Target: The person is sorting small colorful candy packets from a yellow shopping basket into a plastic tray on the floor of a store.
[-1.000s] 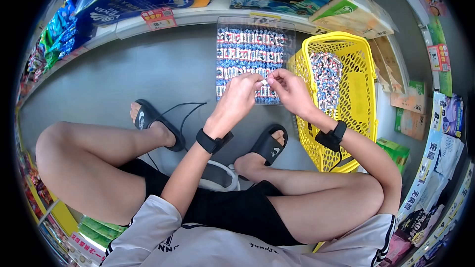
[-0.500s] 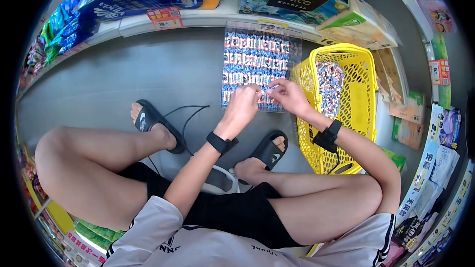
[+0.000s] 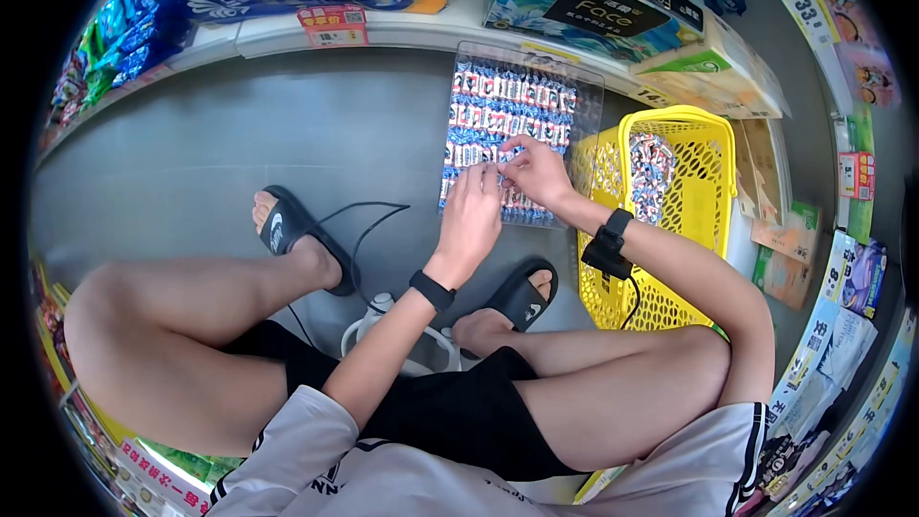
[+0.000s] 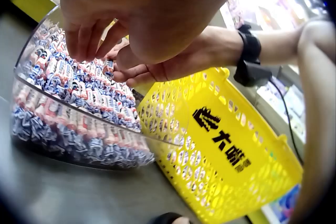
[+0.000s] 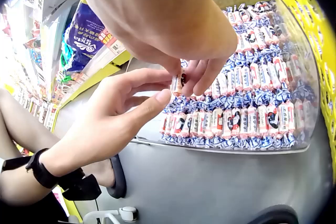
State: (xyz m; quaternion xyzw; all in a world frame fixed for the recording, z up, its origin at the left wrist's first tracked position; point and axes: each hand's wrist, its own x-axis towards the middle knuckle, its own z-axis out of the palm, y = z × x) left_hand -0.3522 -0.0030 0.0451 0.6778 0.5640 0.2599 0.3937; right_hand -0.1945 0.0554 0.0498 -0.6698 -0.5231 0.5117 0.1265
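A clear plastic box (image 3: 459, 148) on the floor holds rows of wrapped candies (image 5: 236, 121) with blue twisted ends. Above its near side, both hands meet closely. My right hand (image 3: 536, 172) pinches a single wrapped candy (image 5: 178, 83) between thumb and fingers. Beside it, my left hand (image 3: 473, 215) has its fingers extended, the thumb and index tips right at the candy in the right wrist view. From the left wrist, the left hand (image 4: 121, 14) hangs over the box, its fingers pointing down, and partly covers the right hand (image 4: 184, 58).
A yellow basket (image 3: 704, 220) with a heap of similar candies (image 3: 651, 172) stands right of the box. Shelves with tissue packs (image 3: 613, 0) run behind. A slippered foot (image 3: 522, 297) and a black cable (image 3: 359, 230) lie nearer on the floor.
The head view has turned, so the box and basket appear farther right. Both hands have shifted left relative to the box, and the left hand's fingers are straighter than before.
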